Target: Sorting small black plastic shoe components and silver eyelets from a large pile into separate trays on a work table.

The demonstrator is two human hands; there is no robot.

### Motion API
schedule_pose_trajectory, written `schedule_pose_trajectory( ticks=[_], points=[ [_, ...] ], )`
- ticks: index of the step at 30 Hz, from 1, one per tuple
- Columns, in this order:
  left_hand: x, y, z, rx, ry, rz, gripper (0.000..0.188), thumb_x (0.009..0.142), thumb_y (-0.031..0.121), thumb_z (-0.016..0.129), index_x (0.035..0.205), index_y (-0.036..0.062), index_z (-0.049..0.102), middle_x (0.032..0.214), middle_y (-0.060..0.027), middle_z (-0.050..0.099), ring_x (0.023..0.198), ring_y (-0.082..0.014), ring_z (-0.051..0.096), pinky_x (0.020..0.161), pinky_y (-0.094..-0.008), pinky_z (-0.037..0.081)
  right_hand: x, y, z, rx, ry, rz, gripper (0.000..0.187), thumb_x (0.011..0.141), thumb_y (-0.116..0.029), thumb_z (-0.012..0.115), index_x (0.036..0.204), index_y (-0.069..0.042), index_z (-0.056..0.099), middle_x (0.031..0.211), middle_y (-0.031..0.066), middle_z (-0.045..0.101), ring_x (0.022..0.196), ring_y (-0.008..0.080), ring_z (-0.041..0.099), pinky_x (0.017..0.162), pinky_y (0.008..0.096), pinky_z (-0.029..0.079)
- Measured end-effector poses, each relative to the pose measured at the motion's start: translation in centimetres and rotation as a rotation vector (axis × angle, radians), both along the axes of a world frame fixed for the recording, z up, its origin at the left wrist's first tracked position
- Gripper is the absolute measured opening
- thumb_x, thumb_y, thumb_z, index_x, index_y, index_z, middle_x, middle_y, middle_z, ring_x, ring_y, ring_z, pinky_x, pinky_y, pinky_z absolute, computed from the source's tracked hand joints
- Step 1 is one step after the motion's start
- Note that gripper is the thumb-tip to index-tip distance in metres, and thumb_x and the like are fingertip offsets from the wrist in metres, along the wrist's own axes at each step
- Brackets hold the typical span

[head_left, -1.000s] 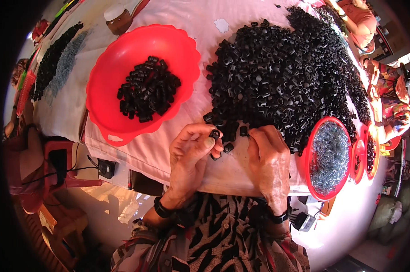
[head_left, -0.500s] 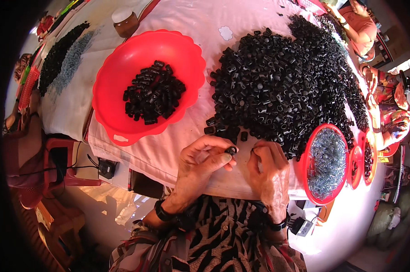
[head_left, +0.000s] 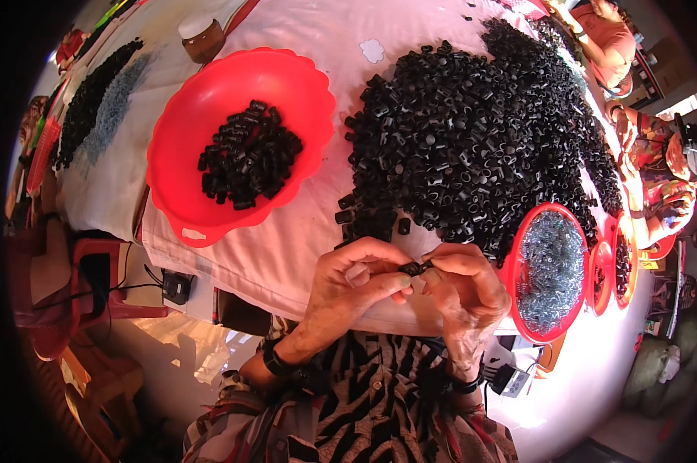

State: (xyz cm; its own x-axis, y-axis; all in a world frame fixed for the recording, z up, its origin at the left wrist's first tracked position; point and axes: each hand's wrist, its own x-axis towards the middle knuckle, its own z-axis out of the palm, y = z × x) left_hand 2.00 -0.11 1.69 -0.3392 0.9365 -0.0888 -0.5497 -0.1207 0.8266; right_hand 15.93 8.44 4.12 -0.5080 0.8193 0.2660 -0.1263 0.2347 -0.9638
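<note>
Close to the table's near edge, my left hand (head_left: pixel 356 274) pinches a small black plastic part (head_left: pixel 411 269) between thumb and fingertips. My right hand (head_left: pixel 470 289) meets it there, its thumb and forefinger closed on a small dark piece (head_left: pixel 427 265) at the right end of that part. Whether the two pieces are joined is too small to tell. Just beyond my hands lies a big heap of small black plastic parts (head_left: pixel 456 147). To the left, a red scalloped basin (head_left: pixel 202 100) holds a pile of short black cylindrical parts (head_left: pixel 248 154).
A red oval basket (head_left: pixel 516 297) of shiny metal pieces stands right of my right hand, with smaller red containers (head_left: pixel 599 297) beside it. A brown jar (head_left: pixel 202 42) with a white lid is at the back left. Other people (head_left: pixel 664 170) sit along the right side.
My right hand has moved left and up from the heap's near edge to meet my left hand. Its fingertips are now at the black part. The whole view has shifted slightly.
</note>
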Motion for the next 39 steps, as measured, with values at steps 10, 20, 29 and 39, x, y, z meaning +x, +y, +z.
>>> schedule_pose_trajectory(
  ticks=[10, 20, 29, 39],
  points=[
    [-0.2, 0.0, 0.2, -0.04, -0.041, -0.041, 0.02, 0.089, -0.006, 0.065, 0.109, -0.0074, 0.065, 0.098, -0.0115, 0.069, 0.087, -0.0139, 0.067, 0.078, -0.0278, 0.057, -0.3, 0.0, -0.2, 0.194, -0.131, -0.088, 0.023, 0.075, 0.012, 0.07, 0.093, -0.002, 0.066, 0.093, 0.0118, 0.069, 0.079, 0.0179, 0.067, 0.068, 0.0266, 0.053],
    [-0.1, 0.0, -0.8, 0.072, 0.014, -0.01, 0.02, 0.086, -0.012, 0.065, 0.105, -0.0088, 0.066, 0.099, -0.0123, 0.068, 0.087, -0.0158, 0.068, 0.078, -0.028, 0.059, -0.4, 0.2, 0.0, 0.182, -0.159, -0.061, 0.022, 0.074, 0.013, 0.068, 0.088, -0.003, 0.065, 0.091, 0.0102, 0.068, 0.076, 0.0148, 0.066, 0.064, 0.025, 0.052],
    [-0.2, 0.1, -0.6, 0.051, 0.075, -0.015, 0.019, 0.087, -0.011, 0.065, 0.106, -0.007, 0.066, 0.1, -0.0141, 0.067, 0.083, -0.0184, 0.068, 0.074, -0.0299, 0.058, -0.8, 0.0, -0.2, -0.026, -0.067, -0.048, 0.02, 0.077, 0.015, 0.065, 0.09, 0.0, 0.065, 0.093, 0.0087, 0.066, 0.077, 0.0126, 0.064, 0.066, 0.0227, 0.05],
    [-0.8, 0.3, -0.3, -0.014, 0.051, 0.011, 0.016, 0.091, -0.001, 0.067, 0.107, -0.003, 0.068, 0.094, -0.0084, 0.071, 0.083, -0.0128, 0.067, 0.077, -0.0266, 0.056, -1.0, 0.1, -0.2, 0.464, -0.25, -0.058, 0.034, 0.073, 0.008, 0.073, 0.106, 0.002, 0.065, 0.101, 0.0161, 0.068, 0.079, 0.0231, 0.066, 0.069, 0.0328, 0.055]
  ],
)
